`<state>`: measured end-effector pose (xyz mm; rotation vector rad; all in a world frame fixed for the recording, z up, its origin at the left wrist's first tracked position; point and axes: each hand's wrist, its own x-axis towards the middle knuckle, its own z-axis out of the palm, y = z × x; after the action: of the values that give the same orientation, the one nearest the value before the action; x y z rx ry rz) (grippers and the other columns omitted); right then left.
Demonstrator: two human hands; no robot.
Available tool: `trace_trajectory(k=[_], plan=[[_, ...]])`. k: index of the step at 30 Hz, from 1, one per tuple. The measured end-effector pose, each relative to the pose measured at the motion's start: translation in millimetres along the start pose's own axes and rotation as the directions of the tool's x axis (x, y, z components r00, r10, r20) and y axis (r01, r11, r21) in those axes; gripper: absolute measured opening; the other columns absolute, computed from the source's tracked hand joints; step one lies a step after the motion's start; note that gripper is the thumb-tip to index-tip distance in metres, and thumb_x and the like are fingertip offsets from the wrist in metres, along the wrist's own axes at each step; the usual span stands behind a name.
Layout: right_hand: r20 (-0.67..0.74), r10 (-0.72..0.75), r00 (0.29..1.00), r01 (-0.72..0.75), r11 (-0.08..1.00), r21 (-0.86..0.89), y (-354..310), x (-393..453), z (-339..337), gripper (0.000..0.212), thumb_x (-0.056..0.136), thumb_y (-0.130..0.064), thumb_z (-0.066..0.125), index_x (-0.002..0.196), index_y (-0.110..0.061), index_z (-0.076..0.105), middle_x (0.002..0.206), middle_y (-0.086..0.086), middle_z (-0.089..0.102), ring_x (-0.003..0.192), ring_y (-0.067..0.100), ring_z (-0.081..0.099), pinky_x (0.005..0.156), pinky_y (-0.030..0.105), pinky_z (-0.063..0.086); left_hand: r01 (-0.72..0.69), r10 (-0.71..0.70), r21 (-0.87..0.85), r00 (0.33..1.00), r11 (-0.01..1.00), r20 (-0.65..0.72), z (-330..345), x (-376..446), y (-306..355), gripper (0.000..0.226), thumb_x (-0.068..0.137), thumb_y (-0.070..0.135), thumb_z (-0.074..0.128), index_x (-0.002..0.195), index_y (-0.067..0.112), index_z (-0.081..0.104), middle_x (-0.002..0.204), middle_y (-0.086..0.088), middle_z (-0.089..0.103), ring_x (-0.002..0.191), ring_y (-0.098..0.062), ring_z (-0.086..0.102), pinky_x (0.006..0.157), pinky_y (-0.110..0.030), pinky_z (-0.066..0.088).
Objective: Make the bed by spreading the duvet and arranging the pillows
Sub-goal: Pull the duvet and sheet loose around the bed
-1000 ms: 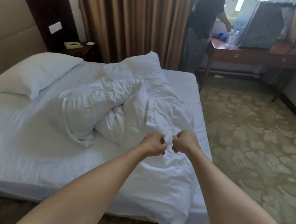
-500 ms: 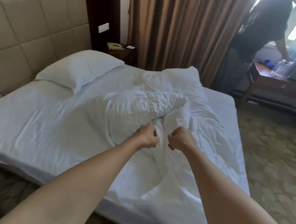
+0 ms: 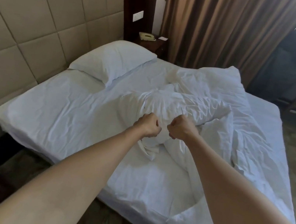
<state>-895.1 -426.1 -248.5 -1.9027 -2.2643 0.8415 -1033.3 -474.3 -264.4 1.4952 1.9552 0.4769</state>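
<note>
In the head view, both arms reach forward over the near side of the bed (image 3: pixel 48 121). The left hand (image 3: pixel 148 124) and the right hand (image 3: pixel 178 129) are both closed into fists, close beside each other but not touching, and each one pinches a fold of the white duvet (image 3: pixel 188 106). The duvet is not spread. It lies crumpled in a heap on the middle and right part of the mattress, and its long bunch runs from the fists away toward the far right corner, near the brown curtain (image 3: pixel 224 27). One loose part hangs over the near edge at the lower right.

One pillow (image 3: pixel 112 61) rests flat at the far left, against the padded headboard (image 3: pixel 41 23), well apart from the hands. I see no second pillow.

So the bulk of the duvet lies ahead and to the right of the grip, and the bare sheet lies to the left. I judge that the coming move must draw the held fold toward the headboard, to the left. Both hands are equally near.
</note>
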Motion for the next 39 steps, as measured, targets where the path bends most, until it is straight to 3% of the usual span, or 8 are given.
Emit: trace_trajectory(k=[6, 10, 15, 22, 29, 35, 37, 39], plan=[[0.015, -0.031, 0.999, 0.031, 0.998, -0.062, -8, 85, 17, 0.012, 0.083, -0.015, 0.061, 0.088, -0.008, 0.069, 0.087, 0.007, 0.070, 0.080, 0.023, 0.067, 0.067, 0.030, 0.053, 0.049, -0.052, 0.065, 0.998, 0.997, 0.042, -7, 79, -23, 0.018, 0.080, 0.019, 0.054, 0.072, 0.005, 0.061, 0.079, -0.014, 0.069, 0.078, -0.029, 0.070, 0.075, -0.045, 0.057], [0.046, -0.051, 0.998, 0.055, 0.994, -0.092, -10, 154, 20, 0.021, 0.088, -0.013, 0.060, 0.108, -0.011, 0.065, 0.103, 0.007, 0.063, 0.080, 0.022, 0.059, 0.055, 0.026, 0.042, 0.073, -0.079, 0.133, 0.996, 0.988, 0.037, -15, 142, -35, 0.018, 0.082, 0.021, 0.053, 0.077, 0.006, 0.063, 0.080, -0.012, 0.066, 0.079, -0.030, 0.066, 0.070, -0.040, 0.054], [0.074, -0.062, 0.995, 0.071, 0.990, -0.118, -14, 237, 20, 0.038, 0.088, -0.009, 0.055, 0.125, -0.017, 0.053, 0.119, 0.007, 0.058, 0.103, 0.027, 0.060, 0.074, 0.034, 0.047, 0.085, -0.085, 0.194, 0.996, 0.977, -0.011, -34, 216, -35, 0.010, 0.083, 0.024, 0.056, 0.088, 0.016, 0.060, 0.096, -0.003, 0.065, 0.090, -0.027, 0.062, 0.079, -0.037, 0.052], [0.104, -0.052, 0.993, 0.076, 0.967, -0.241, -13, 319, 20, 0.060, 0.088, 0.001, 0.050, 0.143, -0.020, 0.038, 0.134, 0.007, 0.047, 0.124, 0.026, 0.046, 0.085, 0.036, 0.043, 0.028, -0.066, 0.282, 0.990, 0.959, 0.126, -25, 302, -52, 0.059, 0.082, 0.038, 0.069, 0.130, 0.018, 0.041, 0.130, -0.004, 0.047, 0.119, -0.026, 0.050, 0.095, -0.040, 0.040], [0.150, -0.073, 0.986, 0.132, 0.892, -0.432, 9, 403, 32, 0.065, 0.088, -0.002, 0.051, 0.148, -0.021, 0.032, 0.146, 0.005, 0.038, 0.135, 0.026, 0.035, 0.102, 0.041, 0.038, -0.066, -0.013, 0.343, 0.975, 0.937, 0.221, -5, 399, -70, 0.104, 0.073, 0.049, 0.077, 0.152, 0.024, 0.013, 0.152, -0.002, 0.021, 0.139, -0.026, 0.025, 0.108, -0.044, 0.026], [0.292, 0.005, 0.956, 0.165, 0.815, -0.556, 25, 472, 78, 0.118, 0.076, -0.023, 0.081, 0.156, -0.025, -0.006, 0.164, 0.003, 0.002, 0.152, 0.025, -0.001, 0.121, 0.048, 0.008, -0.017, -0.105, 0.350, 0.940, 0.937, 0.325, 31, 470, -110, 0.133, 0.059, 0.060, 0.081, 0.154, 0.029, -0.008, 0.161, -0.002, 0.009, 0.147, -0.025, 0.012, 0.116, -0.049, 0.017], [0.297, -0.011, 0.955, 0.184, 0.807, -0.561, 34, 479, 101, 0.121, 0.077, -0.025, 0.079, 0.155, -0.026, -0.014, 0.159, 0.003, 0.019, 0.149, 0.025, 0.013, 0.121, 0.051, 0.005, -0.009, -0.130, 0.360, 0.924, 0.933, 0.359, 50, 477, -124, 0.137, 0.058, 0.062, 0.080, 0.153, 0.026, -0.012, 0.157, -0.004, 0.023, 0.145, -0.025, 0.021, 0.114, -0.046, 0.019], [0.272, -0.027, 0.962, 0.186, 0.794, -0.579, 42, 481, 116, 0.120, 0.076, -0.025, 0.078, 0.155, -0.024, -0.013, 0.139, 0.001, 0.046, 0.135, 0.023, 0.040, 0.120, 0.051, 0.006, -0.035, -0.119, 0.382, 0.920, 0.924, 0.372, 63, 479, -131, 0.128, 0.061, 0.060, 0.079, 0.153, 0.020, 0.000, 0.143, -0.006, 0.043, 0.135, -0.027, 0.037, 0.106, -0.042, 0.026]])
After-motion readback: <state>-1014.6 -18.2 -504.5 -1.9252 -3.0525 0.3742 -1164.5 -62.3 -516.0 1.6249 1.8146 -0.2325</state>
